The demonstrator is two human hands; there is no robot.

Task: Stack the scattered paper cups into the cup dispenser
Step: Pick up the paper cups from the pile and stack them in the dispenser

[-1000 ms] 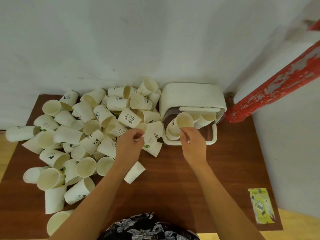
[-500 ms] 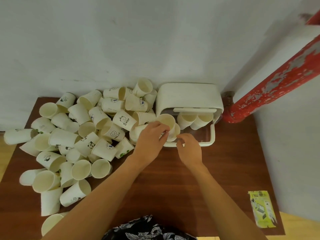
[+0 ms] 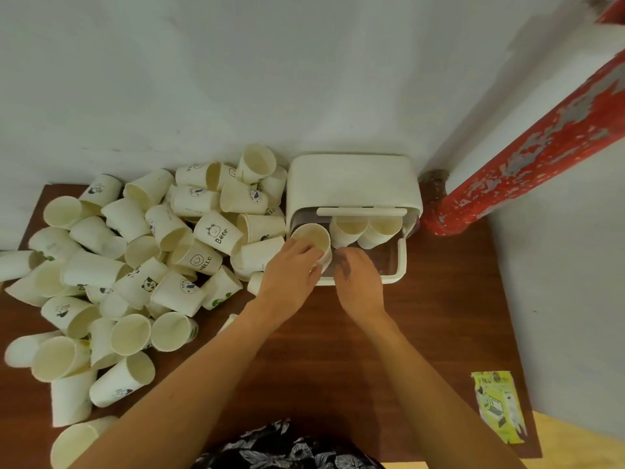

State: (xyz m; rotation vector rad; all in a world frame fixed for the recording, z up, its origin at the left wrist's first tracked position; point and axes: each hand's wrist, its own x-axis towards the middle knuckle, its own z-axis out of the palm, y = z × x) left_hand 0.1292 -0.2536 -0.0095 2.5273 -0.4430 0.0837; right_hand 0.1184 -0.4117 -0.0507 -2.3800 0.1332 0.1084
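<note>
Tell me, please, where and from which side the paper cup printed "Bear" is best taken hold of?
Grip the Bear cup round its side wall near the open rim, coming from above. It lies tilted on top of the pile, printed wall facing up and exposed, while neighbouring cups crowd its base and flanks.

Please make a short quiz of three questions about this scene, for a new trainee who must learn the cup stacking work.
1. True or false: the left hand grips a paper cup at the cup dispenser.
2. On which side of the dispenser does the pile of loose cups lie: A left, B right, C in front?
3. Fill in: the cup near the pile's middle with a smiley face reads "____".

Key: 1 true; 2 A; 3 HELLO.
</note>
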